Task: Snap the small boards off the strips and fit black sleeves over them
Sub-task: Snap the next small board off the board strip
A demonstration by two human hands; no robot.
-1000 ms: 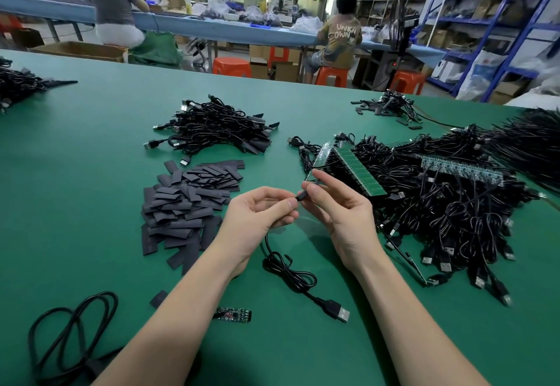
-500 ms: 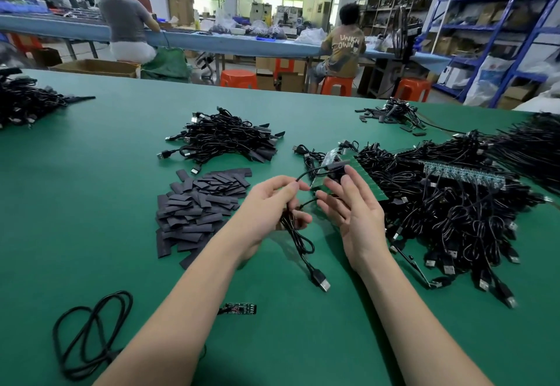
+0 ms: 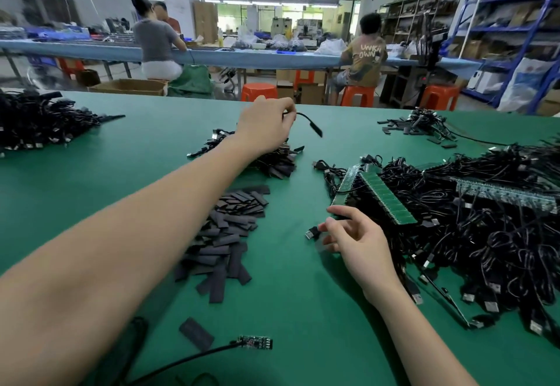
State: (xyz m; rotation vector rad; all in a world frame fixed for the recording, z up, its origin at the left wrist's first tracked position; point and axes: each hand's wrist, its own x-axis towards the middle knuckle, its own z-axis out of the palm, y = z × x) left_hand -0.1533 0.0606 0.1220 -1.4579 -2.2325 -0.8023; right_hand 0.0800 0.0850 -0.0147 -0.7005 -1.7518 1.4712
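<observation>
Left hand (image 3: 266, 125) pinches a sleeved cable (image 3: 312, 126) above the finished pile (image 3: 272, 158); right hand (image 3: 353, 234), loosely open, empty, nears the board strips (image 3: 391, 200); many boards remain unsleeved.

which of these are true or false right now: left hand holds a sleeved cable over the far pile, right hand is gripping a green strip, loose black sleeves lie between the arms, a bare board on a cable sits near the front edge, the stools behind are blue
1. The left hand holds a sleeved cable end above the far cable pile. True.
2. The right hand grips the green board strip. False: its fingers are loosely spread just short of it, beside a USB plug.
3. Loose black sleeves lie between the arms. True.
4. A bare board on a cable lies near the front edge. True.
5. The stools are blue. False: they are orange.
</observation>
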